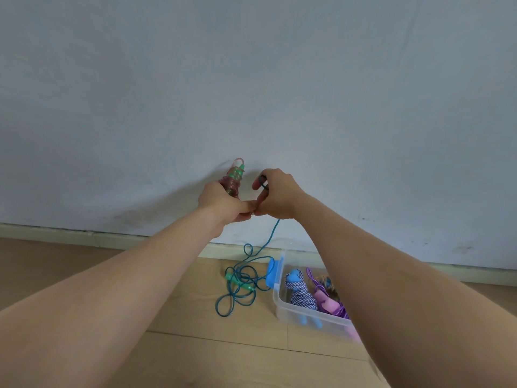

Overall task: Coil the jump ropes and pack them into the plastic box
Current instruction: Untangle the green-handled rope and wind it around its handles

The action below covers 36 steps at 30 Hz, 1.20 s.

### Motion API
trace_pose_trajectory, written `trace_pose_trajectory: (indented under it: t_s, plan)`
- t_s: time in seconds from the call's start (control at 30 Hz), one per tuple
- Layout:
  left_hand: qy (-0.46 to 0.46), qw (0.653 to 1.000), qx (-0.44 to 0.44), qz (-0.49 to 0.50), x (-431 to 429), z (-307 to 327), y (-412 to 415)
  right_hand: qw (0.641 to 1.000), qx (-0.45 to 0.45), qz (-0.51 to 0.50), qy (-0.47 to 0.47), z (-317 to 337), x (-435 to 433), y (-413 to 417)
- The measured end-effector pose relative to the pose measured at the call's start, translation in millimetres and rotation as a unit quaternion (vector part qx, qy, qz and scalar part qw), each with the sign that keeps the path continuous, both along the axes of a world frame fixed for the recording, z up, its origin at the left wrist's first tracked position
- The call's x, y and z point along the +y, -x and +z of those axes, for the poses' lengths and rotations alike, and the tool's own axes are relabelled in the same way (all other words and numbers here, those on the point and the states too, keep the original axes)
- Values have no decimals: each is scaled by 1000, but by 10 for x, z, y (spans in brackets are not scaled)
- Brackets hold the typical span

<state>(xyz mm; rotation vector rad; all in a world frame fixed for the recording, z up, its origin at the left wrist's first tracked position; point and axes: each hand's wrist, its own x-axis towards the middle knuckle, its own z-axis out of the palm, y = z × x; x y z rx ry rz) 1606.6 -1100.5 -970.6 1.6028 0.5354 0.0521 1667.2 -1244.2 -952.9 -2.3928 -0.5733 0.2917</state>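
My left hand grips a coiled pinkish translucent jump rope with green handles, held upright in front of the wall. My right hand pinches a teal rope that loops round its fingers and trails down to the floor. The rest of that teal rope lies in a loose tangle with a green handle left of the clear plastic box. Inside the box lie a blue-and-white braided rope, a purple rope with pink handles and another bundle, partly hidden by my right forearm.
The box has a blue latch on its left end and stands on a wooden floor close to the skirting board of a pale grey wall.
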Motion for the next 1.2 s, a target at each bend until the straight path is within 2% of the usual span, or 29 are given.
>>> trace_pose_trajectory:
  t_s: [0.1,0.17,0.33,0.43,0.53,0.67,0.83,0.97,1.2]
  plan:
    - [5,1000,19,-8,31,-8,-6,1000,13,16,-3,-45,-40,-35]
    - [-7,999,28,-15,47,-26,-7,998,10,46,37,-84,-39,-61]
    - [-110,993,46,20,9,-128,-17,982,-38,108,150,-159,109,-52]
    - [-133,990,36,32,30,-142,-39,975,-105,140,139,-140,230,-24]
    - [-117,990,45,59,129,-150,-51,969,-142,165,120,-130,318,-18]
    - [-110,988,65,87,215,-210,-36,976,-104,148,119,-231,376,-66]
    - [-107,992,44,52,178,-255,-21,963,-92,130,217,-341,474,-71]
    - [-99,994,32,39,199,-273,-26,955,-82,135,253,-351,469,-80]
    - [-105,993,59,16,339,-362,-26,977,-19,136,161,-476,363,-55]
